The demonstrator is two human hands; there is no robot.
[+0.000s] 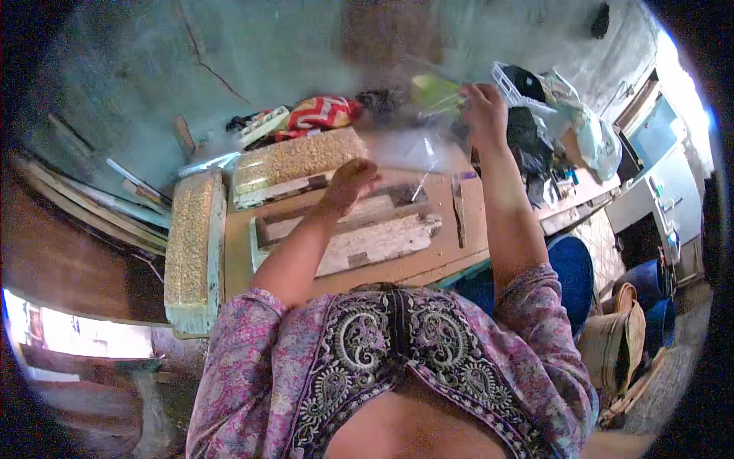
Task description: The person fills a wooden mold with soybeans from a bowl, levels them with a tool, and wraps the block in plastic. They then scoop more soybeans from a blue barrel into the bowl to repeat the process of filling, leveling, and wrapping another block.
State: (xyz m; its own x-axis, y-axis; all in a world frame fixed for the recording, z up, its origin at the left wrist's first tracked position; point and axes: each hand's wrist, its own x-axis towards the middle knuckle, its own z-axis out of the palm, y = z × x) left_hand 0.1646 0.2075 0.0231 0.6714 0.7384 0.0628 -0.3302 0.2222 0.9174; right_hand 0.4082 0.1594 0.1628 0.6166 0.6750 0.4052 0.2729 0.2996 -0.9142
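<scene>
My right hand (485, 109) is raised, its fingers closed on a clear plastic sheet (430, 153), with a blurred yellow-green patch beside the fingers. The sheet hangs down over the table. Lower and to the left, my left hand (353, 182) hovers with loosely bent fingers, blurred, and nothing visible in it. Below it lies a worn wooden frame (367, 246) with a long hollow. Behind the left hand rests a block of puffed, grain-like pieces (294, 164) under clear plastic, on a pale board. A similar long block (193, 237) sits at the table's left edge.
The brown table (470, 203) carries a thin wooden strip (459, 210). A red patterned cloth (325, 115) is at the back. Black and clear bags and a white rack (520, 88) crowd the right. A blue barrel (569, 268) and woven basket (609, 344) stand beyond.
</scene>
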